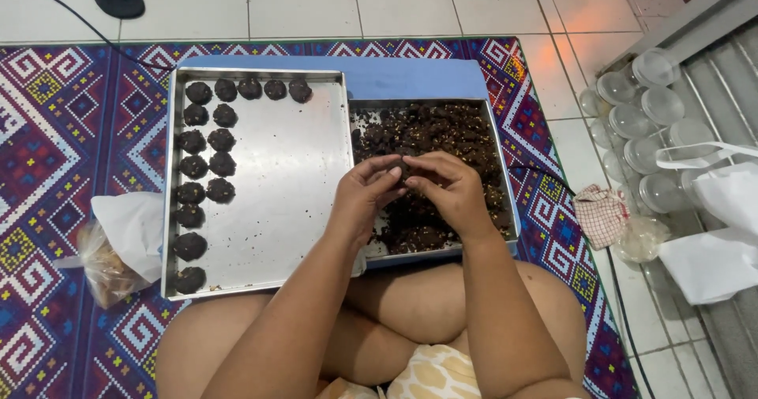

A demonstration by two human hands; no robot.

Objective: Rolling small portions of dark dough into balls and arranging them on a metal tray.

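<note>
Left hand [365, 190] and right hand [448, 187] met over right tray of dark crumbly dough [466, 134], fingers closed round small dough lump [400, 166], shaped dough balls [207, 166] lined along left metal tray [292, 170], patterned mat [71, 131] beneath

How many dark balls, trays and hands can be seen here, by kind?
Balls on left tray: 16
Ball held between both hands: 1
Trays, with right tray: 2
Hands, left hand and right hand: 2
Total: 21
</note>
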